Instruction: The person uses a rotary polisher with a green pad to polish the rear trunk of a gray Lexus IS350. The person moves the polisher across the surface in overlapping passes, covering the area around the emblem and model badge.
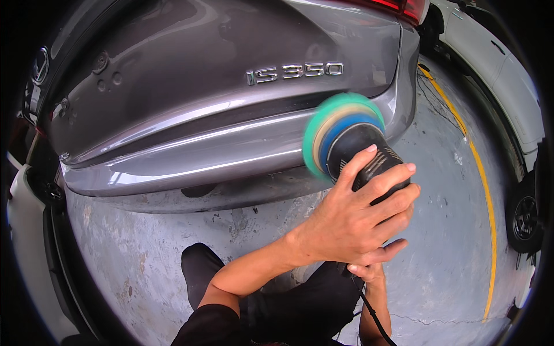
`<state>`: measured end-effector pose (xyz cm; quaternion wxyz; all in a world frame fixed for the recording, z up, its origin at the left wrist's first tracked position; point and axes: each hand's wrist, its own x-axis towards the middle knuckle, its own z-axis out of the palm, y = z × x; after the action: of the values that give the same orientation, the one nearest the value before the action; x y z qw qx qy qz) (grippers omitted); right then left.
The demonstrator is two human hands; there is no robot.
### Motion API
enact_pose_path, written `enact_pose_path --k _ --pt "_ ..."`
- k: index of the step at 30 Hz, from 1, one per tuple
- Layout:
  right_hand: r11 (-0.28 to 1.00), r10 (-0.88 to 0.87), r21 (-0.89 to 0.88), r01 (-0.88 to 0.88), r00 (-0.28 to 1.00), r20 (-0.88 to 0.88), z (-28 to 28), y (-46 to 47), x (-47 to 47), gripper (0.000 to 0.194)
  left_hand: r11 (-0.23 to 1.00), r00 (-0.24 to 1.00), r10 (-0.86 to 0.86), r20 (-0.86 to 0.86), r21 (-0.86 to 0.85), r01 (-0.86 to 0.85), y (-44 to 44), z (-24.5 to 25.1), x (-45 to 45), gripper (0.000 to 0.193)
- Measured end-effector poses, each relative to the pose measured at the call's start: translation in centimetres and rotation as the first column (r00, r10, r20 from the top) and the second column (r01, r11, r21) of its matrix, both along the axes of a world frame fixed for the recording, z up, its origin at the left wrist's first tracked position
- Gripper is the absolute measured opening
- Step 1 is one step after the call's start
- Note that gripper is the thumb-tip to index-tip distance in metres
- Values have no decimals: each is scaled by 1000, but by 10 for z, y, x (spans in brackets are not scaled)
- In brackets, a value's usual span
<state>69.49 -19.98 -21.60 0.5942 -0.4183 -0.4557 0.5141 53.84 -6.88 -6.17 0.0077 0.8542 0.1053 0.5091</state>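
My left hand (pixel 361 220) is wrapped over the black body of a corded electric polisher (pixel 357 140), fingers spread across its vented housing. Lower down, my right hand (pixel 370 272) holds the rear end of the tool near its cord; my left hand and forearm hide much of that grip. The green foam pad (pixel 312 140), on a blue backing plate, lies against the right part of a grey car's rear bumper (pixel 203 151). Its rim looks blurred. Just above the pad, the trunk lid (pixel 181 56) carries a chrome model badge (pixel 298 72).
A black power cord (pixel 372 309) hangs from the tool past my right forearm. White cars stand at right (pixel 484 52) and left (pixel 28 229). Thin cables (pixel 437 101) lie on the grey concrete floor (pixel 433 242), near a yellow line (pixel 484 186). A red tail light (pixel 413 8) is above.
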Motion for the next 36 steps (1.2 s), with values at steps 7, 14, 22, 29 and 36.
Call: enact_pose_path --k 7,14,22,29,36 --pt "977 179 53 -205 934 310 -61 -2 -6 109 1000 995 -23 94 -16 24 -1 -21 -8 16" --pt "930 244 159 -332 879 410 -27 21 -56 109 1000 990 0 144 5 -1 -10 -27 -71 9" --pt "899 325 124 -420 830 453 14 35 -118 107 994 976 100 195 21 -107 -22 -28 -152 7" --pt "863 304 164 -478 750 588 53 64 -169 110 877 855 340 390 197 -439 -19 -53 -218 40" --pt "839 148 264 -475 667 730 101 64 -208 97 837 766 292 573 234 -495 -9 -65 -269 54"
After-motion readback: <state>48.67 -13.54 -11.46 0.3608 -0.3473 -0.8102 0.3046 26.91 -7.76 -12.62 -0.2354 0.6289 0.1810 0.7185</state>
